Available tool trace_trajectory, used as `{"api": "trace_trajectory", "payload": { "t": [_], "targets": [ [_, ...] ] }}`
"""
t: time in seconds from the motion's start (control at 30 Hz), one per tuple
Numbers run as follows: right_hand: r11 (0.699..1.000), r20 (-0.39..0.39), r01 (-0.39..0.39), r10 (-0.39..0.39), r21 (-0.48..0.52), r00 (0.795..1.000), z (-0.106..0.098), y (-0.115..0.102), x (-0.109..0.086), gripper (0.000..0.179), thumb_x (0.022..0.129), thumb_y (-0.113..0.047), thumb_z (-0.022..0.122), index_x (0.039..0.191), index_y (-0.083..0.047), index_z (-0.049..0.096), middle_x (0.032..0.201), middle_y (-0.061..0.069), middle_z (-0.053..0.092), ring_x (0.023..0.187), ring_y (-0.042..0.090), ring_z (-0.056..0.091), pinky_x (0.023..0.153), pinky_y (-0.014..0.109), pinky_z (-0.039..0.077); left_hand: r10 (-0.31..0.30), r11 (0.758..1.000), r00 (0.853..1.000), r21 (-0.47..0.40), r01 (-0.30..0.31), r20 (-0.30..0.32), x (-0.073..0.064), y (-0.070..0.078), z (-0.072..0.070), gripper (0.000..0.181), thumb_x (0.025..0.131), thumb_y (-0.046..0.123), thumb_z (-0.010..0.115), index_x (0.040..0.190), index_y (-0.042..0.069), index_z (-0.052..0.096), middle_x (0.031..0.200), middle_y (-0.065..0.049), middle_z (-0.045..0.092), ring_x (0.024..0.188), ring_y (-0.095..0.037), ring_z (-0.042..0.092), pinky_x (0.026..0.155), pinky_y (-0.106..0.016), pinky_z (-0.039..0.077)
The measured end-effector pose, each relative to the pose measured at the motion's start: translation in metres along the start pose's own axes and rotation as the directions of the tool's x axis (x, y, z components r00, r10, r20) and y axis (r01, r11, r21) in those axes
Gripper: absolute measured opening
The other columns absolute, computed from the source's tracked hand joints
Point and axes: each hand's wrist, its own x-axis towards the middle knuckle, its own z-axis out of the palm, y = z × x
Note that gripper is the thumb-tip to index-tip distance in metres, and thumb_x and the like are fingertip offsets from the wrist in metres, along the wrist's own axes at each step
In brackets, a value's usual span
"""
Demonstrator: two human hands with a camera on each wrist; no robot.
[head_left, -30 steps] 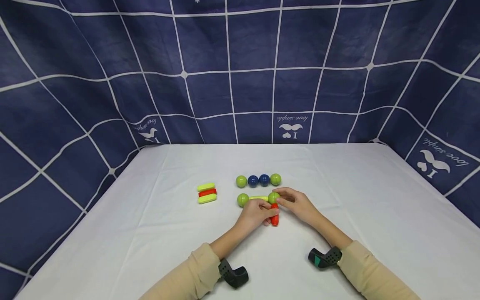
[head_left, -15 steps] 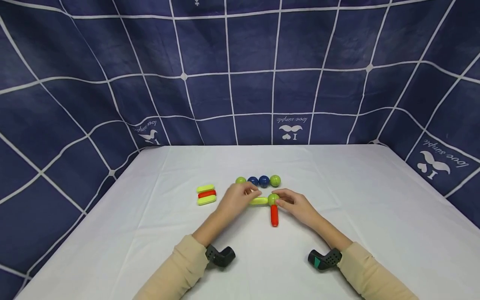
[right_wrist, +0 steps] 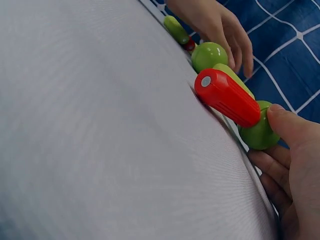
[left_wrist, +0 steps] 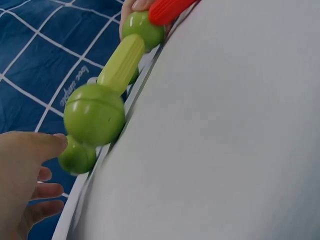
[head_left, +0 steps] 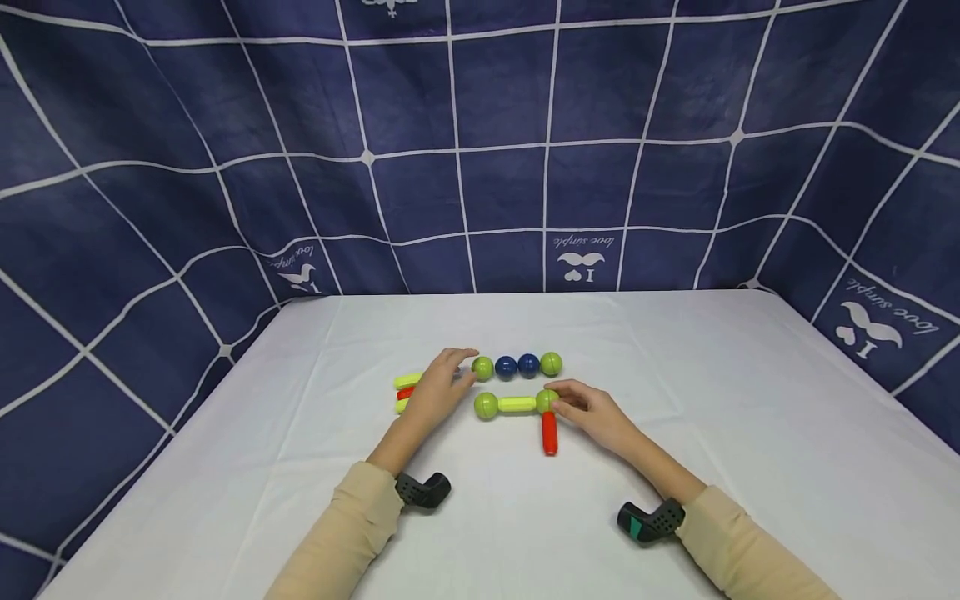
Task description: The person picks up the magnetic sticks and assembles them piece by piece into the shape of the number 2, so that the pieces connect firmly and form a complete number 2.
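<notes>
In the head view, my right hand (head_left: pixel 596 414) pinches a green ball (head_left: pixel 547 401) between thumb and fingers. A yellow-green rod (head_left: pixel 517 404) joins that ball to another green ball (head_left: pixel 486 406) on the left. From the held ball a red rod (head_left: pixel 550 434) extends toward me; its round silvery end (right_wrist: pixel 206 81) shows in the right wrist view. My left hand (head_left: pixel 437 390) hovers left of these joined pieces, fingers spread and holding nothing. Its fingertips are near the leftmost green ball (head_left: pixel 483 368) of the back row.
Two blue balls (head_left: pixel 517 366) and another green ball (head_left: pixel 551 363) continue the back row. Loose yellow-green and red rods (head_left: pixel 406 393) lie at the left, partly hidden by my left hand. A dark blue checked cloth (head_left: pixel 502 183) hangs behind the white table (head_left: pixel 675 350).
My left hand has let go near the red rod and swept left and away from me, past the left green ball, toward the loose rods. My right hand keeps its grip on the ball.
</notes>
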Motion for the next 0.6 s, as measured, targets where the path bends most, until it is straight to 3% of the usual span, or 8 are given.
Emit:
{"api": "trace_trajectory", "payload": {
  "t": [0.1,0.2,0.33,0.47,0.6],
  "targets": [
    [1.000,0.005,0.005,-0.005,-0.005,1.000,-0.0001,0.0011,0.0009,0.037,0.089,-0.028,0.056,0.120,-0.008,0.056,0.113,0.011,0.062,0.097,0.020,0.059,0.080,0.021,0.047,0.068,0.997,0.997,0.026,-0.069,0.032,0.0001,-0.0001,0.0053,0.036,0.090,0.023,0.056,0.125,0.018,0.054,0.133,-0.012,0.046,0.115,-0.030,0.052,0.096,-0.042,0.041],
    [1.000,0.000,0.011,-0.011,-0.008,1.000,-0.0008,0.0021,0.0019,0.036,0.089,-0.028,0.057,0.120,-0.008,0.056,0.113,0.011,0.062,0.097,0.020,0.060,0.079,0.022,0.047,0.122,0.991,0.992,0.042,-0.124,0.043,0.0016,-0.0007,0.0070,0.031,0.090,0.022,0.055,0.120,0.017,0.058,0.138,-0.015,0.042,0.123,-0.032,0.046,0.101,-0.044,0.037],
    [1.000,-0.006,0.019,-0.019,-0.004,1.000,-0.0012,0.0017,0.0018,0.036,0.089,-0.028,0.056,0.120,-0.008,0.056,0.113,0.011,0.062,0.097,0.019,0.060,0.079,0.022,0.047,0.157,0.986,0.987,0.058,-0.158,0.033,0.0024,-0.0024,0.0078,0.018,0.087,0.016,0.059,0.104,0.012,0.062,0.132,-0.013,0.049,0.121,-0.030,0.048,0.100,-0.041,0.038],
    [1.000,0.007,0.009,-0.009,-0.001,1.000,0.0009,0.0016,0.0012,0.036,0.090,-0.027,0.055,0.121,-0.008,0.055,0.114,0.011,0.062,0.097,0.019,0.059,0.080,0.021,0.047,0.122,0.991,0.993,0.056,-0.121,-0.006,0.0000,-0.0031,0.0088,0.007,0.084,0.011,0.062,0.089,0.011,0.057,0.113,-0.007,0.057,0.101,-0.022,0.055,0.087,-0.035,0.045],
    [1.000,0.007,0.003,-0.003,-0.016,1.000,0.0019,-0.0073,-0.0018,0.035,0.091,-0.021,0.054,0.121,-0.004,0.054,0.114,0.014,0.061,0.099,0.023,0.059,0.081,0.022,0.047,0.050,0.999,0.998,0.018,-0.049,-0.043,-0.0029,-0.0012,0.0098,0.014,0.084,0.011,0.063,0.097,0.011,0.056,0.108,-0.006,0.055,0.091,-0.019,0.053,0.079,-0.032,0.046]
  ]
}}
